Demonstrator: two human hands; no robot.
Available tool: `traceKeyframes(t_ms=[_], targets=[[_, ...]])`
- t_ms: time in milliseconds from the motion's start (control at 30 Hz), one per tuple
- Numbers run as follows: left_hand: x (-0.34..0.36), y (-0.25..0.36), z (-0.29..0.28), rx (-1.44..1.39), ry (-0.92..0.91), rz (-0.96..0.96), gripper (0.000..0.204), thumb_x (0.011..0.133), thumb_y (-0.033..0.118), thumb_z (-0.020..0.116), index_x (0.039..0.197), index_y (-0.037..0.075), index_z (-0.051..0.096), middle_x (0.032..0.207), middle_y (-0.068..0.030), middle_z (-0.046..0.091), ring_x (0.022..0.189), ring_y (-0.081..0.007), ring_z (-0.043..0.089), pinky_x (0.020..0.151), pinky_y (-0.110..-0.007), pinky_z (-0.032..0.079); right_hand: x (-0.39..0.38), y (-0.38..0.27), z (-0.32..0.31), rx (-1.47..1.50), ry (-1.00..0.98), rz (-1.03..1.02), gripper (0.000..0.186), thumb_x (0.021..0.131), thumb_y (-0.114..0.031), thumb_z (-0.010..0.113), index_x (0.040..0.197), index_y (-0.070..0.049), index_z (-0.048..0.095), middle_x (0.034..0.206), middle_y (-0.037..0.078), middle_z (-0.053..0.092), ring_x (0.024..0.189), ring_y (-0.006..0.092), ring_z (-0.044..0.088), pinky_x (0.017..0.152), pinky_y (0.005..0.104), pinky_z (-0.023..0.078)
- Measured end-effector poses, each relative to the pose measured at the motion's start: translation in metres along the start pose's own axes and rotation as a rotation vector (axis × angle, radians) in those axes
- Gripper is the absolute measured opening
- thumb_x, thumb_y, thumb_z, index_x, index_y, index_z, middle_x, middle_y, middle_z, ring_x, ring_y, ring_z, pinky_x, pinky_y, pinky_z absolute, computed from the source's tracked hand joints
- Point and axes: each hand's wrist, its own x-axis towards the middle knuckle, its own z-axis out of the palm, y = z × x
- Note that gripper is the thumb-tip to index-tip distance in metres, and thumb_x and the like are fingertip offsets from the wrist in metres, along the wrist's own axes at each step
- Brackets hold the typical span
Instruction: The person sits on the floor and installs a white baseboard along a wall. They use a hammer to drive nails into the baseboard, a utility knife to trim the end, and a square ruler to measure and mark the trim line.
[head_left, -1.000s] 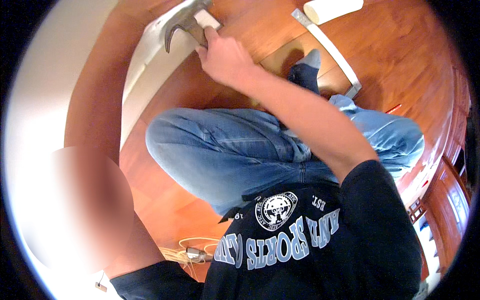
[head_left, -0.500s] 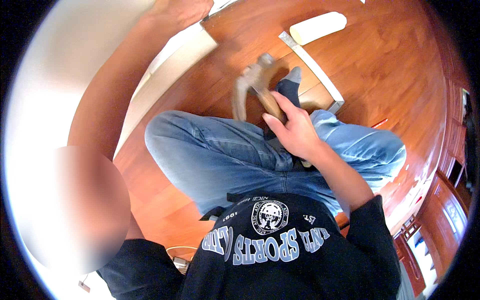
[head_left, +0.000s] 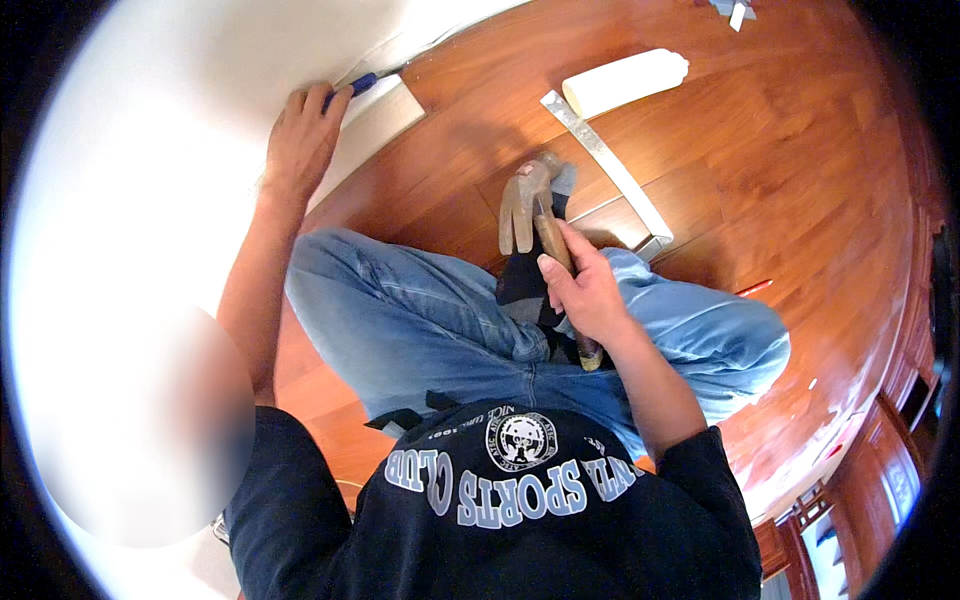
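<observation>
My right hand (head_left: pixel 585 288) is wrapped round the wooden handle of a claw hammer (head_left: pixel 527 205), held over my crossed legs with its metal head pointing away from me. At the far left, my left hand (head_left: pixel 303 140) grips a slim tool with a blue handle (head_left: pixel 352 91). Its working end is too small to make out and points along the foot of the white wall. This hand is beside a pale baseboard (head_left: pixel 385 125) that runs along the wall.
An L-shaped metal square (head_left: pixel 612 168) lies on the wooden floor (head_left: pixel 730 130), near a white bottle (head_left: pixel 625 83). A red pencil-like stick (head_left: pixel 755 288) lies beyond my right knee. My socked foot is under the hammer head. Wooden furniture (head_left: pixel 870 450) stands at the far right.
My left hand has come back toward me along the wall, and the blue-handled tool now shows in it. The hammer has gone from blurred to nearly still, its head a little lower.
</observation>
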Motion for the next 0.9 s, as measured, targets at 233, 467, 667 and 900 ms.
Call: traceKeyframes(t_ms=[233,467,667,900], targets=[[0.004,0.020,0.001,-0.728,0.063,-0.833,0.038,0.092,0.028,0.074,0.124,0.007,0.069,0.111,-0.0155,0.075,0.099,-0.0329,0.073,0.089,-0.039,0.057,0.003,0.001,0.000,0.014,-0.020,-0.005,0.057,0.103,-0.023,0.065,0.152,-0.004,0.044,0.073,0.002,0.061,0.056,0.0092,0.056,0.051,0.0273,0.048],[0.000,0.027,0.020,-1.137,0.208,-1.050,0.034,0.092,0.032,0.076,0.116,0.007,0.073,0.103,-0.0176,0.076,0.091,-0.0322,0.074,0.083,-0.039,0.057,0.008,0.007,0.008,0.031,-0.026,0.024,0.056,0.105,-0.020,0.061,0.154,0.000,0.040,0.078,0.001,0.056,0.055,0.0087,0.054,0.047,0.0239,0.045],[0.061,0.060,-0.012,-0.807,0.398,-0.750,0.033,0.094,0.030,0.073,0.123,0.013,0.071,0.110,-0.0155,0.073,0.096,-0.0337,0.072,0.084,-0.043,0.058,0.013,-0.003,0.020,-0.077,0.004,0.033,0.051,0.103,-0.013,0.060,0.150,-0.002,0.045,0.073,0.000,0.055,0.053,0.0082,0.052,0.047,0.0251,0.044],[0.084,0.103,-0.023,-1.079,0.096,-0.610,0.048,0.105,0.019,0.052,0.149,0.001,0.046,0.142,-0.0253,0.054,0.126,-0.0377,0.060,0.102,-0.050,0.054,0.018,-0.002,0.029,-0.062,-0.012,0.027,0.040,0.105,-0.018,0.058,0.141,-0.003,0.049,0.080,0.003,0.057,0.053,0.0109,0.056,0.044,0.0254,0.045]])
